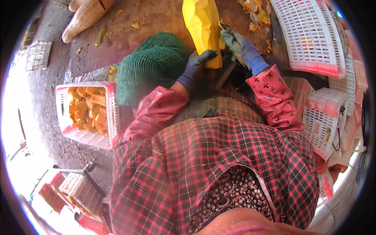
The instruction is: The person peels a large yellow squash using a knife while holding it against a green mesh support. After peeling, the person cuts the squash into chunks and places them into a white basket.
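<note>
A peeled yellow squash (202, 26), its surface cut in long flat facets, stands out in front of me over the wooden table. My left hand (199, 63), in a dark blue glove, grips its near end with the thumb across it. Against the squash's right side is my right hand (242, 45), in a blue and green stained glove. Its fingers close on a small metal tool (221, 25), mostly hidden by the hand; its exact kind cannot be made out. A green mesh sack (152, 63) is bunched just left of my left hand.
On the wooden table (123, 47) lie peel scraps and, at its far left, an unpeeled tan squash (88, 20). A crate of orange squash chunks (88, 108) stands at left. White and red plastic crates (308, 38) crowd the right; more crates (77, 188) sit behind left.
</note>
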Action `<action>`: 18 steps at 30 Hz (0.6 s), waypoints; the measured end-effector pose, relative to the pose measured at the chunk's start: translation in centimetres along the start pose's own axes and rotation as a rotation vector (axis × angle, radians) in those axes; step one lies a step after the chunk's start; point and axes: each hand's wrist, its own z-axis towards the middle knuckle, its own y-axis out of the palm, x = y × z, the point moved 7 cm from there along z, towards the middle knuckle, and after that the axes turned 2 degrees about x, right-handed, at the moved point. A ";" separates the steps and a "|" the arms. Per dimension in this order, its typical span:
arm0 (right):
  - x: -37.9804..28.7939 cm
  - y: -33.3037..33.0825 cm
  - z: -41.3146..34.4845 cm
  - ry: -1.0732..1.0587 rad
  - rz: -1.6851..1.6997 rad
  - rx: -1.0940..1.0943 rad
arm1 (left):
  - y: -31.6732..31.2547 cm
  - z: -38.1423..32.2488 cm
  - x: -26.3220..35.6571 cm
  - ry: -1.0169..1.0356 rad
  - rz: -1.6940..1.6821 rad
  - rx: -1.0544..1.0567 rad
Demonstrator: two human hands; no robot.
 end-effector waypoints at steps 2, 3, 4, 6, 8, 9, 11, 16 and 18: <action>-1.1 -0.8 -0.4 -0.010 -0.102 -0.022 | 0.4 0.1 0.4 0.041 0.026 -0.009; -1.4 -1.0 -0.4 -0.046 -0.145 -0.017 | 0.4 -0.1 0.7 0.059 0.055 0.011; -1.1 -0.9 -0.4 -0.033 -0.242 -0.046 | 0.2 -0.3 0.9 0.047 0.097 0.066; -0.6 -0.6 -0.3 -0.142 -0.410 -0.059 | 0.5 -1.0 2.1 0.086 0.182 0.081; 0.3 -0.8 0.0 -0.217 -0.030 0.001 | 0.4 -1.3 3.8 0.116 0.333 0.127; 1.5 -0.8 0.2 -0.159 0.038 0.009 | 0.3 -1.4 4.9 0.135 0.434 0.148; 2.9 -1.4 0.3 -0.127 -0.018 0.124 | 0.1 -1.8 7.0 0.155 0.689 0.198; 4.5 -1.1 0.1 -0.098 0.163 0.213 | 0.2 -1.7 12.6 0.084 1.538 0.332; 5.3 -0.5 0.0 -0.061 0.225 0.207 | 0.8 -1.2 14.2 0.010 1.531 0.276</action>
